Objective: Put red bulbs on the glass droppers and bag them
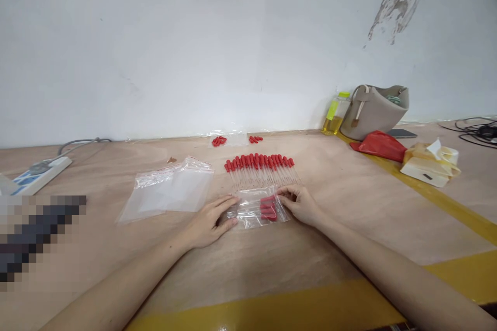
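Observation:
A clear plastic bag (249,210) lies flat on the table in front of me, with several red-bulbed droppers (268,208) inside, their bulbs toward the right end. My left hand (212,221) rests at the bag's left end, thumb and fingers apart, fingertips touching its edge. At the upper right corner of the bag, my right hand (298,204) has thumb and forefinger pinched on the plastic. Just beyond the bag, a row of loose droppers (260,161) lies side by side, red bulbs pointing away from me and thin clear stems toward me.
Clear zip bags (171,189) overlap on the left. Near the wall lie bags with red bulbs (219,141). A power strip (42,176) sits far left. On the right are a bottle (334,116), a grey handbag (375,111), a red pouch (379,146) and a tissue pack (429,165).

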A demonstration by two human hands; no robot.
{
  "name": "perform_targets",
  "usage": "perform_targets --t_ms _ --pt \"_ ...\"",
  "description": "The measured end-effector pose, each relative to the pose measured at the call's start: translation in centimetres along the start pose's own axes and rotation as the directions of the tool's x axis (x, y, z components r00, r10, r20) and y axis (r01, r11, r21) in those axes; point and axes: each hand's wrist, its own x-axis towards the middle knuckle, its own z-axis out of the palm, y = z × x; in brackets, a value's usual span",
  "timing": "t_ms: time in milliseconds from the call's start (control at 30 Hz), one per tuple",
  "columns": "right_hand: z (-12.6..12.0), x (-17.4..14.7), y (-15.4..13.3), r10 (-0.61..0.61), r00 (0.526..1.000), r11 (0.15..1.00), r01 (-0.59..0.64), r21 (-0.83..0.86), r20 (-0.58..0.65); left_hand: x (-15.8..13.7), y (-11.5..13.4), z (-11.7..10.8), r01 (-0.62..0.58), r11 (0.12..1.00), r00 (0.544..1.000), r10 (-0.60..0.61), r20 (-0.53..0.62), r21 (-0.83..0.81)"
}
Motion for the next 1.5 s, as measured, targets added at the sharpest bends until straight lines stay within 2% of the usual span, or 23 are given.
perform_targets --t_ms 200,300,400,567,667,800,933,1067,1133,1200,1233,1267,1333,1400,1500 --pt "-0.3 -0.1 0.2 0.017 1.0 0.998 -0.018 0.058 0.023 0.1 -0.1 0.0 -0.01 1.0 0.999 0.01 0.03 0.014" --pt "-1.3 1.2 0.5 0.004 0.998 0.996 -0.01 -0.089 -0.066 0.0 -0.1 0.0 -0.024 0.999 0.998 0.022 0.065 0.024" --pt "-2.7 3.7 1.2 -0.038 0.989 0.954 -0.006 -0.299 -0.141 -0.1 -0.1 0.0 -0.02 0.999 0.997 0.017 0.076 0.032" --pt "-3.4 9.0 1.8 -0.086 0.985 0.777 -0.028 -0.629 -0.15 -0.1 0.0 -0.1 -0.04 0.999 0.997 0.039 0.061 0.018" --pt "-2.4 11.3 1.9 -0.084 0.989 0.699 -0.031 -0.715 -0.125 -0.1 0.0 -0.1 -0.03 0.999 0.998 0.029 0.063 0.014" --pt "-1.3 13.0 2.3 0.003 0.999 0.703 -0.036 -0.71 -0.047 -0.2 -0.1 0.1 -0.022 1.0 0.999 0.022 0.036 -0.01" --pt "-1.5 14.0 2.2 0.036 0.999 0.747 -0.04 -0.664 -0.019 -0.3 -0.2 0.2 -0.026 0.999 1.0 0.026 0.009 -0.026" --pt "-3.7 13.7 0.5 0.047 0.999 0.797 -0.032 -0.603 0.009 -0.3 -0.1 0.0 -0.014 1.0 0.999 0.014 0.037 -0.001" --pt "-5.3 12.4 -0.7 0.053 0.997 0.875 -0.021 -0.483 0.051 -0.2 -0.1 -0.1 -0.019 1.0 0.999 0.019 0.049 0.01" --pt "-6.5 10.3 -1.6 0.027 0.997 0.992 -0.017 -0.125 0.077 -0.2 -0.1 -0.1 -0.03 0.999 0.999 0.03 0.045 0.013" --pt "-6.8 9.1 -1.9 0.011 0.999 1.0 -0.012 0.017 0.038 -0.2 -0.1 -0.1 -0.036 0.999 0.999 0.035 0.039 0.012" --pt "-6.8 7.8 -1.9 0.004 0.997 0.993 0.005 0.115 -0.08 -0.2 -0.1 -0.1 -0.038 0.999 0.999 0.038 0.036 0.01" --pt "-6.3 5.4 -1.5 0.068 0.938 0.971 0.016 0.24 -0.339 -0.2 -0.1 -0.1 -0.034 0.999 0.999 0.034 0.037 0.007" --pt "-5.2 3.6 -0.5 0.163 0.891 0.94 -0.009 0.342 -0.423 -0.2 -0.1 -0.1 -0.028 1.0 0.999 0.028 0.039 0.002" --pt "-3.7 2.3 1.0 0.248 0.873 0.891 -0.036 0.453 -0.42 -0.1 -0.1 -0.1 -0.024 1.0 0.999 0.024 0.042 0.0"
